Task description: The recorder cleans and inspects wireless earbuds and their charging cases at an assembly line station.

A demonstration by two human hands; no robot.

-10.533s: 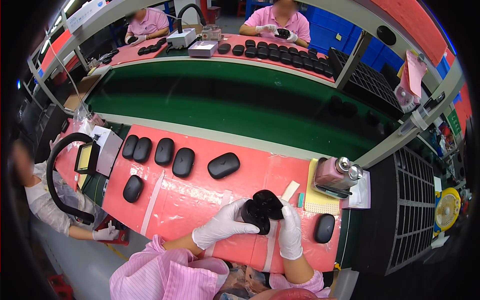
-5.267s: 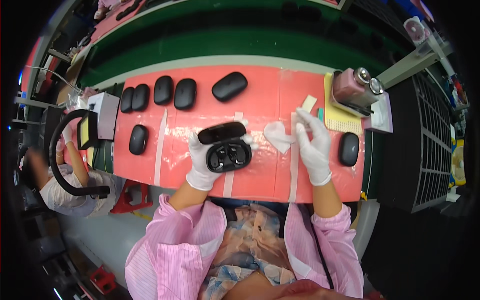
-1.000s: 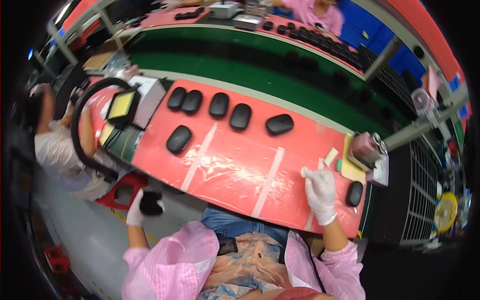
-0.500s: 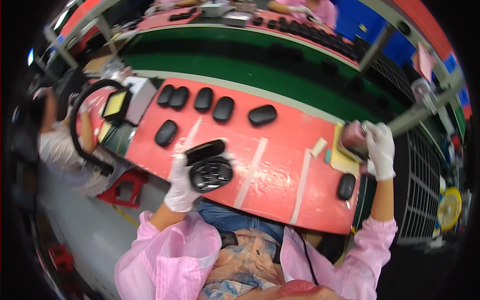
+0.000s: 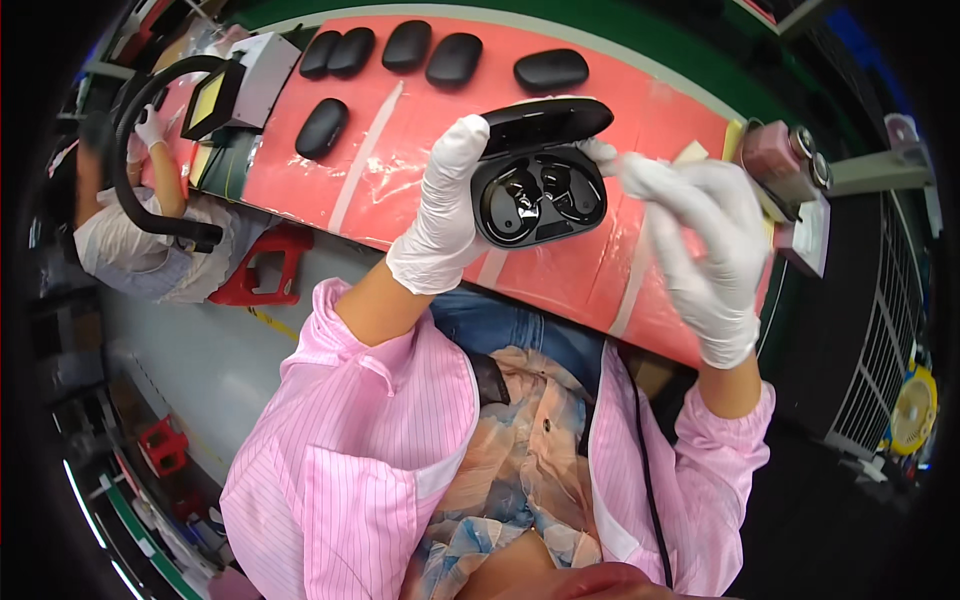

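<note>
My gloved left hand grips a black earbud charging case from its left side, lifted above the mat. The case's lid is raised, and two glossy black earbuds sit in its hollows. Close by the case's right edge is my gloved right hand, its thumb and fingertips drawn together in a pinch. Whatever those fingertips hold, if anything, is too small to make out.
Several closed black cases lie on the pink mat toward its far left. A pinkish container with metal caps stands at the right. A black-framed lamp and another person's gloved hand are at the left.
My right hand has left the pinkish container and come left to the earbud case. The view has tilted down, and the case, still in my left hand, appears higher and further right.
</note>
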